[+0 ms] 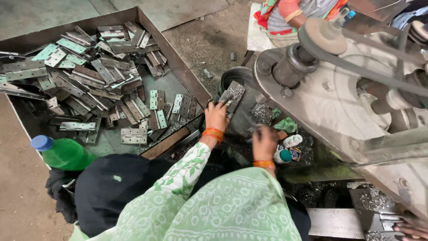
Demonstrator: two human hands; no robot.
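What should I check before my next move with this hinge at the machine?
1. Left hand grip on the hinge: ok, fingers closed on it.
2. Right hand contents: cannot tell, blurred.
3. Tray of hinges beside the left hand: ok.
4. Drive belt guarded: not ok, exposed just above both hands.
5. Another person's hand apart from yours: ok, away at the lower right.

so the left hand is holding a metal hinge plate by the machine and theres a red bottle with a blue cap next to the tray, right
Not quite: in the head view the bottle beside the tray is green, with a blue cap. The left hand does hold a metal hinge plate by the machine.
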